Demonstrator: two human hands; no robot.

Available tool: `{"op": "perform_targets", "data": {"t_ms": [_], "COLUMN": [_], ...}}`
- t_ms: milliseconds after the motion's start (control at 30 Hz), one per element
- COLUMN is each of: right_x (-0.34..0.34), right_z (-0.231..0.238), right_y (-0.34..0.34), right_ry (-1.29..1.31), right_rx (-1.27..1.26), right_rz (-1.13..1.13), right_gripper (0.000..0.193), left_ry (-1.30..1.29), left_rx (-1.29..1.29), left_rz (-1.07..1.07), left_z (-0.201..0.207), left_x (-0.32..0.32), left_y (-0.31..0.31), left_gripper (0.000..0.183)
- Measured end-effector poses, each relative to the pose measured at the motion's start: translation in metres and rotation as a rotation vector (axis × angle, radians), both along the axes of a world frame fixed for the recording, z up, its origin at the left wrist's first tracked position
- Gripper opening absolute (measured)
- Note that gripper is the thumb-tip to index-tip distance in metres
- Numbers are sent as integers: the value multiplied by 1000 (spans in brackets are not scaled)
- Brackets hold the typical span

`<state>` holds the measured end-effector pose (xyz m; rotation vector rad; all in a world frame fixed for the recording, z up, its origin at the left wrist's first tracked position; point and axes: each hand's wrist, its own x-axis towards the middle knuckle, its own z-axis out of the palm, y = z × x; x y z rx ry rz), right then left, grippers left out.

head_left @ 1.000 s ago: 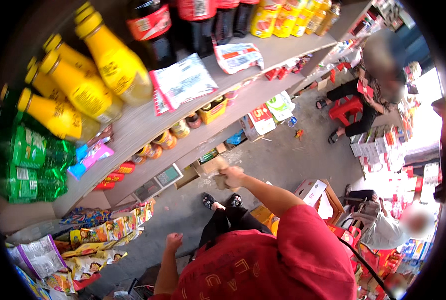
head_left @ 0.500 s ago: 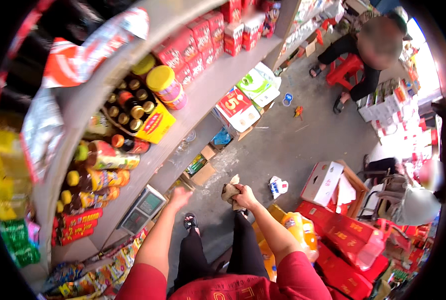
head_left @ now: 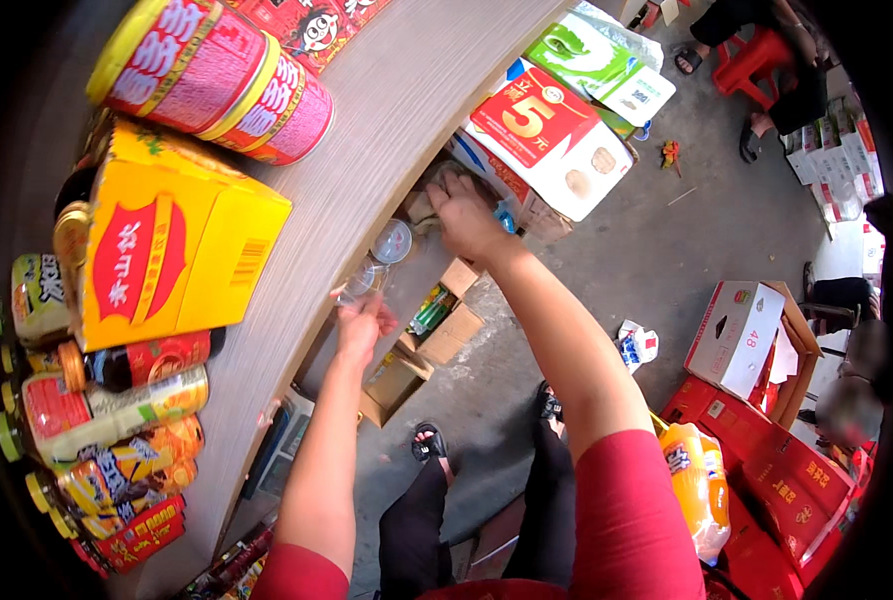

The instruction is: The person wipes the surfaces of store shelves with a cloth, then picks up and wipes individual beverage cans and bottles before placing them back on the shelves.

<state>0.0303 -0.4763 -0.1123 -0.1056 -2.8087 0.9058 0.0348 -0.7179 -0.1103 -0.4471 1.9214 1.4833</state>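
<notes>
My right hand [head_left: 467, 218] reaches onto the low grey shelf [head_left: 429, 262] beneath the counter. Its fingers are closed on a crumpled brown cloth [head_left: 423, 212], partly hidden by the hand and the box beside it. My left hand [head_left: 364, 328] is closer to me, fingers closed at the edge of a clear see-through container [head_left: 369, 281]. A second round clear container [head_left: 394, 241] stands just beyond it, between the two hands. Whether the containers are glass or plastic I cannot tell.
The wooden counter [head_left: 367, 130] overhangs on the left, bearing pink tins [head_left: 272, 105], a yellow carton [head_left: 182, 240] and several bottles. A red-and-white box [head_left: 542, 125] and open cardboard cartons [head_left: 447, 335] edge the low shelf. Red boxes [head_left: 757, 440] and orange drink bottles [head_left: 697, 480] stand right. A person sits on a red stool [head_left: 752, 68].
My view has come closer to the counter. The right hand has carried the cloth forward onto the low shelf. My left hand has moved to the clear container.
</notes>
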Motion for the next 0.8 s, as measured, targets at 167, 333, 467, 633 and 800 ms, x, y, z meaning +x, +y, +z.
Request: {"op": "perform_targets", "data": {"t_ms": [167, 333, 467, 633, 800], "right_x": [-8, 39, 54, -21, -24], "right_z": [-35, -46, -39, -49, -43], "right_y": [-31, -97, -113, -94, -175], "right_ry": [-122, -28, 57, 77, 10], "right_rx": [255, 31, 218, 305, 348], "right_rz": [-100, 360, 706, 257, 7], "right_gripper": [57, 48, 50, 56, 54], "left_ry": [140, 309, 369, 305, 221], "left_rx": [-81, -112, -153, -116, -147], "left_rz": [-41, -124, -261, -173, -166], "left_z": [29, 89, 102, 114, 133], "left_x": [25, 49, 75, 108, 143], "left_y": [-23, -65, -104, -123, -135], "left_gripper": [21, 23, 26, 24, 20]}}
